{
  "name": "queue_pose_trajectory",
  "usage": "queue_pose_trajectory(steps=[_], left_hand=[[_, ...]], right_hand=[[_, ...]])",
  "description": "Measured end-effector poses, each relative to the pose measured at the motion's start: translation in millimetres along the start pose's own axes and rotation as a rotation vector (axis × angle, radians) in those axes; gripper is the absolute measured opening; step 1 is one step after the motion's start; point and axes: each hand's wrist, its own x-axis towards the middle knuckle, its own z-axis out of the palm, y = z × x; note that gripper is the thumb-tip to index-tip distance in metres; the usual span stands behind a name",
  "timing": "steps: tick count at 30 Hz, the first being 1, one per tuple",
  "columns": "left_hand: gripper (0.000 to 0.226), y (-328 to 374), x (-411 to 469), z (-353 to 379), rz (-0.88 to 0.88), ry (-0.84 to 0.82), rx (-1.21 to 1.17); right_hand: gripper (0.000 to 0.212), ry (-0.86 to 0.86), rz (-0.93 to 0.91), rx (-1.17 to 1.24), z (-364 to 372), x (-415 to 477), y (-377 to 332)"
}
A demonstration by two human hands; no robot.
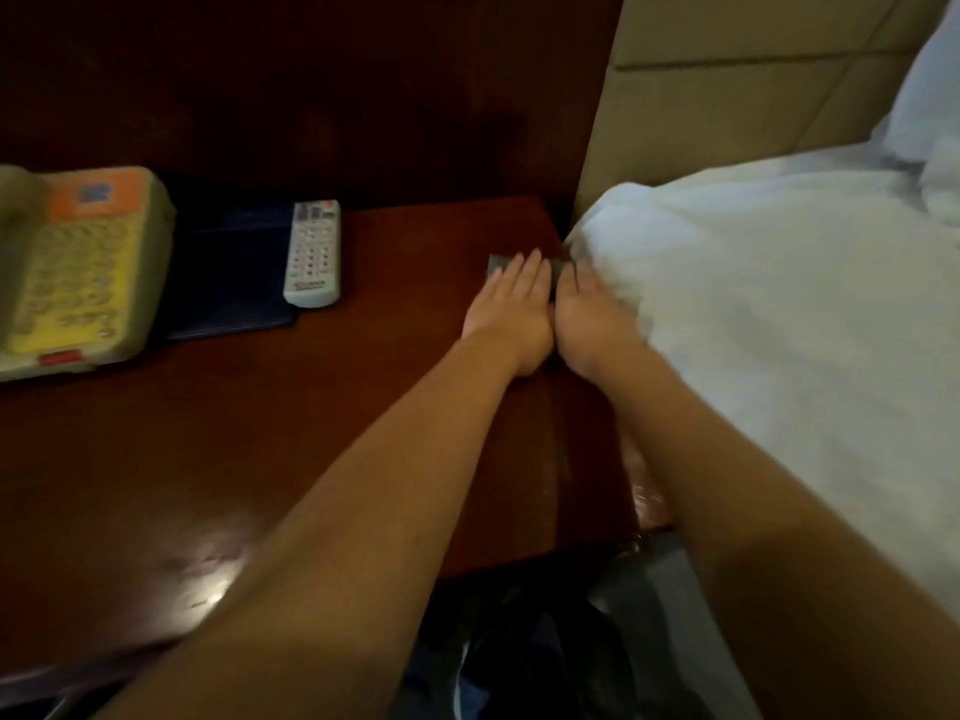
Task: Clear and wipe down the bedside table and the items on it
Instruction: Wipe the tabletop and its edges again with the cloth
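Our forearms [363,511] reach ahead; left hand [511,304] and right hand [587,311] press flat, open-fingered, on a grey cloth [494,263]. We want even pressure, overlapping strokes across the worktop [337,418].

Head view, remote log. I am seeing two bare hands, the left hand [511,309] and the right hand [592,314], each joining a bare forearm. The left forearm [363,485] and the right forearm [753,485] are showing uncovered down to the frame's bottom edge. Motion blur is softening the right hand's outline. Dark fabric [540,662] is showing between the arms; I cannot tell whether it is worn.
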Motion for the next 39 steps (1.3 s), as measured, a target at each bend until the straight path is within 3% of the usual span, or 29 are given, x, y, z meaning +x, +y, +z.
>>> queue_pose_trajectory(steps=[9,15,19,28,35,39], left_hand=[[0.06,-29.1,113.7,-8.8,-0.025,0.046,-0.001],[0.059,-25.1,116.0,-3.0,-0.036,0.054,0.01],[0.06,-13.1,89.4,-0.8,-0.025,0.027,-0.006],[0.064,25.4,-22.3,12.9,0.035,-0.045,0.021],[0.058,69.2,-116.1,22.3,0.054,-0.107,0.003],[0.065,88.2,-154.2,23.1,0.06,-0.17,0.038]], right_hand=[[0.049,-0.033,-0.025,-0.057,-24.0,117.8,17.3],[0.066,-0.07,-0.004,-0.016,-17.6,114.8,21.0],[0.072,-0.123,0.025,0.004,-11.0,89.8,19.2],[0.061,-0.142,0.045,0.037,-2.2,-35.7,8.9],[0.06,-0.175,0.1,0.203,10.3,-144.5,14.9],[0.062,-0.19,0.112,0.072,9.1,-184.0,12.4]])
